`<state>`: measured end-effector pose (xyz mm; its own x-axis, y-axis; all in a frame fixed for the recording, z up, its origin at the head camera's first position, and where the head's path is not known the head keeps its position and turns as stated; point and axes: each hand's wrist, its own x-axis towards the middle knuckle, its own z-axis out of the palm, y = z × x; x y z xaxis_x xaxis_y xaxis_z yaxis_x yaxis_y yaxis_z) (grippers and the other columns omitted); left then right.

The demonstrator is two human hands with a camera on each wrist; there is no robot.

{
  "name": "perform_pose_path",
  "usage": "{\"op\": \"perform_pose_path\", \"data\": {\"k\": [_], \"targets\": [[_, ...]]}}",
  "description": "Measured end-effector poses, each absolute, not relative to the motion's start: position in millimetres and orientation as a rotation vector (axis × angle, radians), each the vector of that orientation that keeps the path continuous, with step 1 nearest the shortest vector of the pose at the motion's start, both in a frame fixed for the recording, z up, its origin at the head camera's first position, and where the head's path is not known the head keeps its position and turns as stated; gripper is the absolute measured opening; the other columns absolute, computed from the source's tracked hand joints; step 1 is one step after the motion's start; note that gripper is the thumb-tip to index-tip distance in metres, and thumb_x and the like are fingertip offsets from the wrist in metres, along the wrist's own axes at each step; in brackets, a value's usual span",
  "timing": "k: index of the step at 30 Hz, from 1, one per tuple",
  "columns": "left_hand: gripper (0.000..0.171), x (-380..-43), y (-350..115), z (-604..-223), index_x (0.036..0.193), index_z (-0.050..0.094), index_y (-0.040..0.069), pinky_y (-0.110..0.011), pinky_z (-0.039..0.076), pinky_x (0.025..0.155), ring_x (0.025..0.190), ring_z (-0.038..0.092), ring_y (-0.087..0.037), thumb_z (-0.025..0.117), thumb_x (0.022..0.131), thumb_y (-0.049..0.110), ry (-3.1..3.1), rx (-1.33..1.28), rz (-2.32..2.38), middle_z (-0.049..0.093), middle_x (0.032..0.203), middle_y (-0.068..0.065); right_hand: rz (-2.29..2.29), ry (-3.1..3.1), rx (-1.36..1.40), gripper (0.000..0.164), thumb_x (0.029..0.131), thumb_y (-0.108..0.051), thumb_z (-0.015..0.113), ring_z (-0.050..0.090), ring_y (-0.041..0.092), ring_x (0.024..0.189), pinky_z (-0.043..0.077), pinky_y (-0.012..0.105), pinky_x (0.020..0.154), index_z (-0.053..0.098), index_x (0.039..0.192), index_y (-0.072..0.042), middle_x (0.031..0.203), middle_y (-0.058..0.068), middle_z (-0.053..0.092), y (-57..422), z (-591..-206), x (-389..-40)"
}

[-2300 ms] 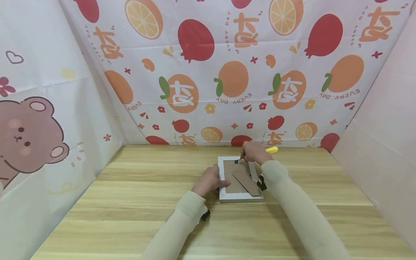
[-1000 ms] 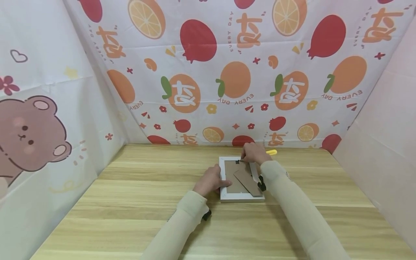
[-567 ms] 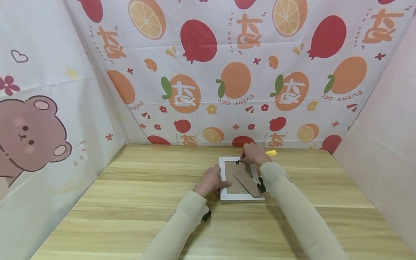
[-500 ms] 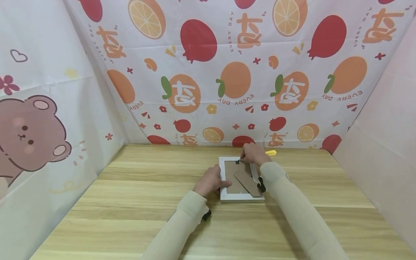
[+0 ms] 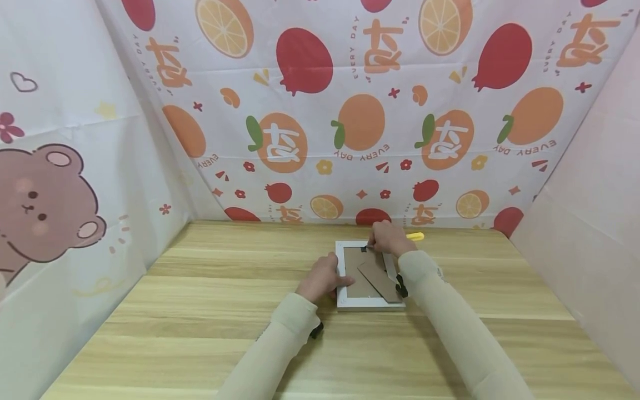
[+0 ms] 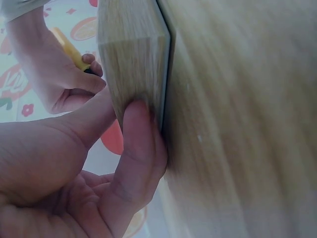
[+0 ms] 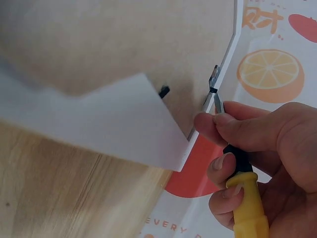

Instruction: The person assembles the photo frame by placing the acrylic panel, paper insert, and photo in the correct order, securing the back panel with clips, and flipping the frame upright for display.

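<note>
A picture frame [image 5: 362, 303] lies back side up on the table, with a white border and a brown backing board [image 5: 354, 261]. Its brown stand leg [image 5: 381, 283] slants across the lower right. At the left edge, my left hand [image 5: 320, 279] grips the frame, thumb on top, fingers against the wooden side [image 6: 133, 64]. My right hand [image 5: 391, 238] holds a screwdriver with a yellow handle [image 7: 250, 208], fingers pinching its metal shaft. Its flat tip touches a small black metal tab [image 7: 214, 82] at the far edge. Another dark tab [image 7: 164, 91] sticks up on the right side.
The wood-grain table [image 5: 225, 322] stretches out on both sides of the frame. A fruit-print cloth [image 5: 320, 111] hangs close behind it. More cloth hangs at the left [image 5: 130, 183] and right [image 5: 590, 211].
The yellow handle's end has sunk slightly, and the right hand has dipped a little with it. Tip and frame stay in place; the left hand keeps its hold. The view shifts slightly.
</note>
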<state>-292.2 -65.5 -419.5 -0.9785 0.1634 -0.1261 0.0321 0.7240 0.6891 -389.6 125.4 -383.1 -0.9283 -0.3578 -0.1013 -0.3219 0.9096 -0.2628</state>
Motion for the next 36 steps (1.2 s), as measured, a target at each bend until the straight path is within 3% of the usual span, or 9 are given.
{"op": "perform_pose_path", "data": {"k": [9, 22, 31, 33, 36], "targets": [[0.046, -293, -67, -418, 0.114, 0.054, -0.004, -0.026, 0.050, 0.049, 0.053, 0.065, -0.019, 0.083, 0.088, 0.022, 2.747, 0.156, 1.089, 0.063, 0.082, -0.012, -0.331, 2.927, -0.542, 0.017, 0.094, -0.001, 0.070, 0.054, 0.016, 0.066, 0.039, 0.024, 0.056, 0.082, 0.085, -0.011, 0.065, -0.001, 0.055, 123, -382, -392], [0.046, -292, -68, -416, 0.115, 0.055, -0.004, -0.027, 0.051, 0.050, 0.055, 0.067, -0.021, 0.082, 0.089, 0.021, 2.748, 0.165, 1.070, 0.063, 0.083, -0.012, -0.278, 2.915, -0.535, 0.014, 0.094, -0.004, 0.072, 0.055, 0.017, 0.065, 0.040, 0.023, 0.055, 0.082, 0.088, -0.013, 0.067, 0.000, 0.061, 122, -383, -392], [0.045, -292, -67, -417, 0.115, 0.055, -0.004, -0.026, 0.050, 0.049, 0.055, 0.067, -0.020, 0.082, 0.089, 0.021, 2.743, 0.157, 1.073, 0.064, 0.083, -0.013, -0.228, 2.931, -0.606, 0.027, 0.095, -0.002, 0.068, 0.045, 0.014, 0.056, 0.033, 0.023, 0.051, 0.076, 0.071, -0.012, 0.057, -0.002, 0.046, 123, -387, -390], [0.045, -291, -66, -417, 0.114, 0.055, -0.004, -0.026, 0.049, 0.048, 0.054, 0.067, -0.021, 0.083, 0.089, 0.021, 2.747, 0.150, 1.070, 0.064, 0.082, -0.012, -0.221, 2.953, -0.659, 0.025, 0.094, -0.001, 0.068, 0.047, 0.013, 0.057, 0.034, 0.023, 0.052, 0.079, 0.074, -0.011, 0.058, -0.001, 0.051, 126, -389, -390], [0.044, -290, -66, -415, 0.112, 0.055, -0.004, -0.026, 0.048, 0.047, 0.053, 0.067, -0.021, 0.083, 0.089, 0.022, 2.757, 0.150, 1.056, 0.063, 0.079, -0.013, -0.260, 2.989, -0.705, 0.018, 0.092, 0.000, 0.070, 0.054, 0.013, 0.063, 0.042, 0.022, 0.056, 0.083, 0.086, -0.010, 0.072, 0.000, 0.071, 130, -392, -388]]}}
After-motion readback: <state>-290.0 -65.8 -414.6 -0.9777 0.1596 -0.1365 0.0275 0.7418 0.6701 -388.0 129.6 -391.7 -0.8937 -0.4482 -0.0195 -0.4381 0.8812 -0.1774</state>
